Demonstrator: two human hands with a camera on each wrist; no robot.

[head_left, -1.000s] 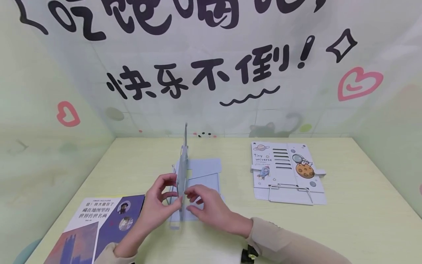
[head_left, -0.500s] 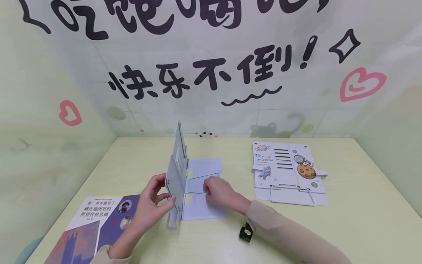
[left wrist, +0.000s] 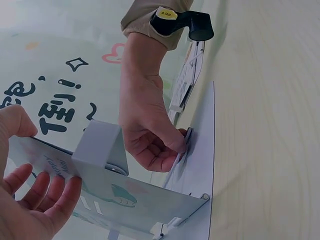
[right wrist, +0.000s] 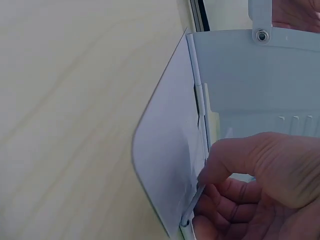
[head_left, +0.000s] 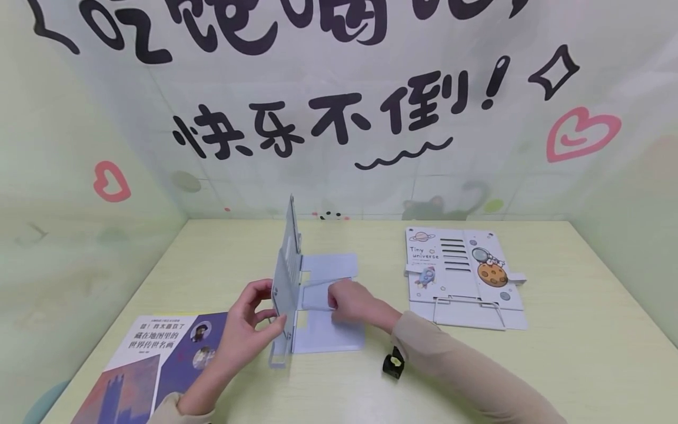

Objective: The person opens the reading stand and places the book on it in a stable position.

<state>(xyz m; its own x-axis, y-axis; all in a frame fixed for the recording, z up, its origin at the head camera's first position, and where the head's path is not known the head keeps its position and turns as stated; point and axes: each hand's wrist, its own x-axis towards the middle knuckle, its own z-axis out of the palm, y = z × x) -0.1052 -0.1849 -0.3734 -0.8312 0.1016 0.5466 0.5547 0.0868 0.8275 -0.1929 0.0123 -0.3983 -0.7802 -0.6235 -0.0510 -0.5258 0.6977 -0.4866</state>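
A pale blue metal book stand stands half unfolded, its base (head_left: pixel 328 338) lying on the table and its slotted panel (head_left: pixel 286 280) standing up at the left. My left hand (head_left: pixel 249 321) grips the panel's near left edge, thumb on one face and fingers on the other. In the left wrist view the panel's printed face (left wrist: pixel 135 200) shows. My right hand (head_left: pixel 352 301) is over the base and pinches the edge of its support flap (head_left: pixel 316 294) between thumb and curled forefinger. The right wrist view shows this pinch (right wrist: pixel 200 187) close beside the base plate (right wrist: pixel 167 150).
A second book stand (head_left: pixel 450 265), white with an astronaut print and a wire front rest, lies to the right. Books (head_left: pixel 175 353) lie at the front left. A printed backdrop (head_left: pixel 328 188) rises behind the table (head_left: pixel 572 330).
My right hand has moved from beside the upright panel to the right, taking hold of the flap. The panel has swung left, showing its inner face, then tipped slightly back upright.
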